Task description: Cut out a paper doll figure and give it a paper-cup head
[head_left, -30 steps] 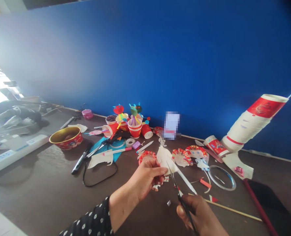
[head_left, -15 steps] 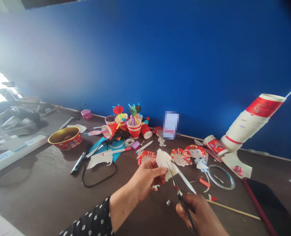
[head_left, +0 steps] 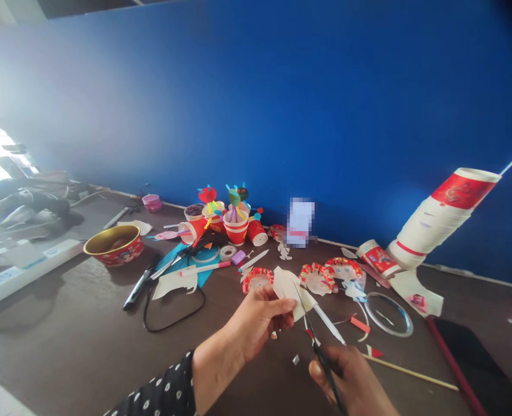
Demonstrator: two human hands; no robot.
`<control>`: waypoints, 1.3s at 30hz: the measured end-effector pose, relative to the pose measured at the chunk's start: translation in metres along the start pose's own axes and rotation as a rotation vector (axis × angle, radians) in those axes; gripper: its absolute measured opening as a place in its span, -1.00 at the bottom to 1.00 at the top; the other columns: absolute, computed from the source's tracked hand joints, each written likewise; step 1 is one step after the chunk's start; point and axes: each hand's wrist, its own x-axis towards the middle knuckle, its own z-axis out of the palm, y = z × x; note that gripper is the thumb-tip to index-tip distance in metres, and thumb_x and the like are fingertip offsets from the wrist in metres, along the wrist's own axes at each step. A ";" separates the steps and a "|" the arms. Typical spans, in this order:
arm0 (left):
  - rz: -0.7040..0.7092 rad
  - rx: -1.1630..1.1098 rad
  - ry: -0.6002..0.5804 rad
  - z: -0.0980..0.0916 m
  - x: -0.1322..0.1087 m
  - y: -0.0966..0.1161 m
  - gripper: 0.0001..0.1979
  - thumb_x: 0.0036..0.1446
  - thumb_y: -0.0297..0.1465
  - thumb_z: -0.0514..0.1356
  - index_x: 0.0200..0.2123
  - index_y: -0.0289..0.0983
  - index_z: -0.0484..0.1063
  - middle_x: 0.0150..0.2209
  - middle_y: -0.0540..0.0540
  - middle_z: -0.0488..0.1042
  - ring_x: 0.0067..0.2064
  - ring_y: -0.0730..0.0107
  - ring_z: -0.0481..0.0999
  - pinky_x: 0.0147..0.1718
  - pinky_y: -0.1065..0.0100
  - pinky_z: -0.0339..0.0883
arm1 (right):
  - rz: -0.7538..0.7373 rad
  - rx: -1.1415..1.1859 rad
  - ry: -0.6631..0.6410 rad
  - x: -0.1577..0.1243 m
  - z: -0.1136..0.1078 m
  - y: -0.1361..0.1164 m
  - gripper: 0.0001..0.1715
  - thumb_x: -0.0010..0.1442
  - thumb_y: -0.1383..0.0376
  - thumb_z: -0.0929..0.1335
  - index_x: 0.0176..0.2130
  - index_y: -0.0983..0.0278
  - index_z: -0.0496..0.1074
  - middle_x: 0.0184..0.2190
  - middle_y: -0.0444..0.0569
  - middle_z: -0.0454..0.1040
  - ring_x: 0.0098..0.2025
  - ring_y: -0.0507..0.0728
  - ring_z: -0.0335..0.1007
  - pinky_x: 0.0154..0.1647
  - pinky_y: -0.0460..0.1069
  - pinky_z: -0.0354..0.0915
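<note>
Paper: a cream-white, irregularly cut paper piece [head_left: 287, 284] is sitting in the left hand, raised over the tabletop, centre of view.
Left hand: the left hand [head_left: 262, 312] is pinching the paper by its near edge, thumb on top.
Scissors: black-handled metal scissors [head_left: 325, 364] are pointing up-left, blades overlapping the paper's right part; bite depth cannot be told.
Right hand: the right hand [head_left: 346, 372] is closing around the scissor handles.
Just beyond: red-fringed white paper discs [head_left: 318, 278] are lying behind the paper; a white pen [head_left: 330, 325] is slanting out beside it.
Right side: a thin wooden stick [head_left: 411, 371] is lying near a red-edged black phone [head_left: 472, 358].
Left side: a red, gold-lined round bowl [head_left: 123, 254] is standing upright.
Surface: the dark brown tabletop [head_left: 86, 358] is carrying everything.
</note>
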 end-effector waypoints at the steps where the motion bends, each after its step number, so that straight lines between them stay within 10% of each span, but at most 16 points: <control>1: -0.001 -0.010 -0.003 0.000 0.000 0.000 -0.84 -0.20 -0.42 0.29 -0.54 -0.38 0.39 -0.67 0.00 0.35 -0.64 0.58 0.32 -0.65 0.53 0.11 | 0.005 0.012 0.004 0.000 0.000 -0.001 -0.47 -0.05 -0.09 0.27 -0.68 0.25 0.09 -0.72 -0.24 0.02 -0.64 -0.05 -0.11 -0.66 -0.12 -0.10; 25: 0.040 -0.040 -0.024 0.003 -0.002 0.003 -0.86 -0.15 -0.45 0.25 -0.43 -0.35 0.39 -0.56 -0.04 0.42 -0.58 0.57 0.35 -0.59 0.52 0.15 | 0.046 0.203 -0.136 -0.003 -0.008 0.001 -0.27 -0.29 -0.35 0.21 -0.62 0.26 0.18 -0.75 -0.23 0.09 -0.67 -0.06 -0.06 -0.65 -0.11 -0.10; 33: 0.102 -0.095 -0.029 0.000 -0.001 0.010 -0.86 -0.13 -0.47 0.24 -0.41 -0.35 0.39 -0.53 -0.06 0.46 -0.58 0.57 0.39 -0.58 0.53 0.20 | 0.010 0.214 -0.037 -0.008 -0.006 0.002 -0.31 -0.22 -0.30 0.24 -0.60 0.29 0.22 -0.73 -0.23 0.09 -0.64 -0.05 -0.07 -0.62 -0.10 -0.11; 39: 0.054 -0.117 -0.072 0.002 -0.003 0.004 -0.88 -0.11 -0.48 0.23 -0.41 -0.36 0.40 -0.55 -0.05 0.45 -0.57 0.54 0.42 -0.56 0.52 0.23 | -0.110 0.352 0.285 -0.005 -0.009 0.005 -0.53 -0.09 -0.08 0.34 -0.54 0.29 0.33 -0.67 -0.19 0.18 -0.59 -0.02 0.00 -0.59 -0.12 -0.02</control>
